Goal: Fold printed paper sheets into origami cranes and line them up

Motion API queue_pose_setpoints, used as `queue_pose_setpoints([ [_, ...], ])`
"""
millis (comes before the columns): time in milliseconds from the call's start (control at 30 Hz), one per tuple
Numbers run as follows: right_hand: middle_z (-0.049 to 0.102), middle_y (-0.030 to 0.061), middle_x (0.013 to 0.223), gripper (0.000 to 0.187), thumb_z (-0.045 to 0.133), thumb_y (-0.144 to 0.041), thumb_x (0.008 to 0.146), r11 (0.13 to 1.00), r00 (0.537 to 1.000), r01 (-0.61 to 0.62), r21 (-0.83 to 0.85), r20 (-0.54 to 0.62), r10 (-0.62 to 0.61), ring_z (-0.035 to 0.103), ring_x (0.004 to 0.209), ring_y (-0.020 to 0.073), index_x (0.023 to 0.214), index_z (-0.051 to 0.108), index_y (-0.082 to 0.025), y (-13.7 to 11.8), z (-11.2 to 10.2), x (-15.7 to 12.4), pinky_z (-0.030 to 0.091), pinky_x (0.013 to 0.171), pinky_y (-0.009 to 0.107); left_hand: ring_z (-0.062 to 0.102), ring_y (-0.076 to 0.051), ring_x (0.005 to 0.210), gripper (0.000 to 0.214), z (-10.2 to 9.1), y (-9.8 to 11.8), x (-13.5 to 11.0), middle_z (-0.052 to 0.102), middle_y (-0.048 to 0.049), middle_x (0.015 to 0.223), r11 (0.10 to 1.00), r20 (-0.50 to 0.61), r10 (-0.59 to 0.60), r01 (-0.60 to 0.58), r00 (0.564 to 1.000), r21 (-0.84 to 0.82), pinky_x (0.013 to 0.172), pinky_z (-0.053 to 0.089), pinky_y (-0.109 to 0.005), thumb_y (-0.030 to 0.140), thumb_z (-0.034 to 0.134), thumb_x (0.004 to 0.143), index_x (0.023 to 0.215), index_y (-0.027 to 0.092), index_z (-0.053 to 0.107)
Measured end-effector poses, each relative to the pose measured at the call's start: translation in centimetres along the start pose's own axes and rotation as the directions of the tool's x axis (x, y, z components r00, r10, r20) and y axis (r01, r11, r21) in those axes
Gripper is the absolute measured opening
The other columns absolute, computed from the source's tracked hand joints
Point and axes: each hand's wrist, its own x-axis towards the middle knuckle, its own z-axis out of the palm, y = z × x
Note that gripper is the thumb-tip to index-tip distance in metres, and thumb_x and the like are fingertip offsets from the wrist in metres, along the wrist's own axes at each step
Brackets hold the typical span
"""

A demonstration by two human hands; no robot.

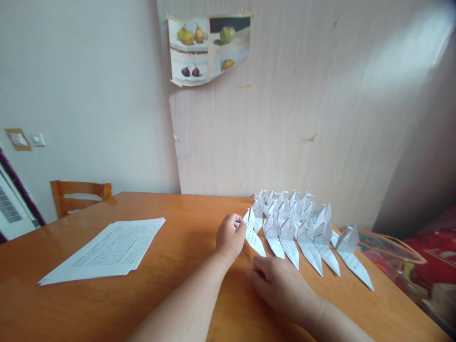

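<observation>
My left hand [231,237] pinches the upright flap of a printed-paper origami figure [255,241] at the left end of the front row. That figure has pointed flaps standing up and a long pointed piece lying towards me on the table. My right hand [285,289] rests low, just in front of its tip, with the fingers curled and nothing visible in them; its fingertips are partly hidden. Several similar origami figures [288,230] stand close together in rows to the right. One more origami figure [349,241] sits apart at the right end.
A stack of printed sheets [110,249] lies on the left of the wooden table [178,294]. Beyond the table's left edge is a wooden chair [81,188]. A wood-grain panel [221,147] borders the far edge, and red items [427,247] lie beyond the right edge.
</observation>
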Motion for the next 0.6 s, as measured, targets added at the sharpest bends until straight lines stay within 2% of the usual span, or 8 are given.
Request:
queue_pose_setpoints([
  [133,0.052,-0.0039,0.058,0.029,0.05,-0.036,0.092,0.973,0.976,-0.041,0.226,-0.199,0.088,0.045,0.055,0.0118,0.068,0.046,-0.022,0.4,-1.0,0.6,0.026,0.054,0.026,0.058,-0.015,0.075,0.005,-1.1,2.2,-0.5,0.064,0.0001,0.085,0.997,-0.011,0.054,-0.053,0.998,0.056,0.067,0.04,-0.026,0.024,0.059,0.084,0.08,0.022,0.061],
  [267,0.047,-0.0047,0.056,0.03,0.053,-0.044,0.092,0.885,0.908,-0.047,0.463,-0.35,0.231,0.044,0.054,0.0124,0.073,0.054,-0.021,0.7,-2.2,0.9,0.03,0.051,0.024,0.058,-0.015,0.073,0.007,-1.4,4.2,-1.2,0.065,-0.0007,0.083,0.959,0.023,0.214,-0.215,0.977,0.184,0.065,0.037,-0.027,0.022,0.058,0.086,0.079,0.022,0.061],
  [400,0.045,-0.0058,0.057,0.029,0.058,-0.049,0.089,0.788,0.858,-0.005,0.616,-0.402,0.319,0.039,0.053,0.0122,0.081,0.058,-0.021,1.0,-2.4,1.1,0.03,0.05,0.025,0.058,-0.017,0.074,0.01,-1.5,5.5,-1.8,0.065,-0.0014,0.081,0.896,0.024,0.368,-0.361,0.93,0.259,0.067,0.037,-0.03,0.019,0.059,0.087,0.077,0.021,0.061],
  [600,0.049,-0.0049,0.062,0.032,0.062,-0.052,0.087,0.652,0.848,0.026,0.758,-0.361,0.387,0.04,0.055,0.0119,0.087,0.058,-0.02,1.3,-2.3,1.3,0.032,0.05,0.025,0.061,-0.02,0.081,0.014,-1.8,6.5,-2.3,0.066,-0.0019,0.081,0.812,0.044,0.481,-0.464,0.876,0.353,0.07,0.035,-0.034,0.018,0.06,0.088,0.074,0.021,0.057],
])
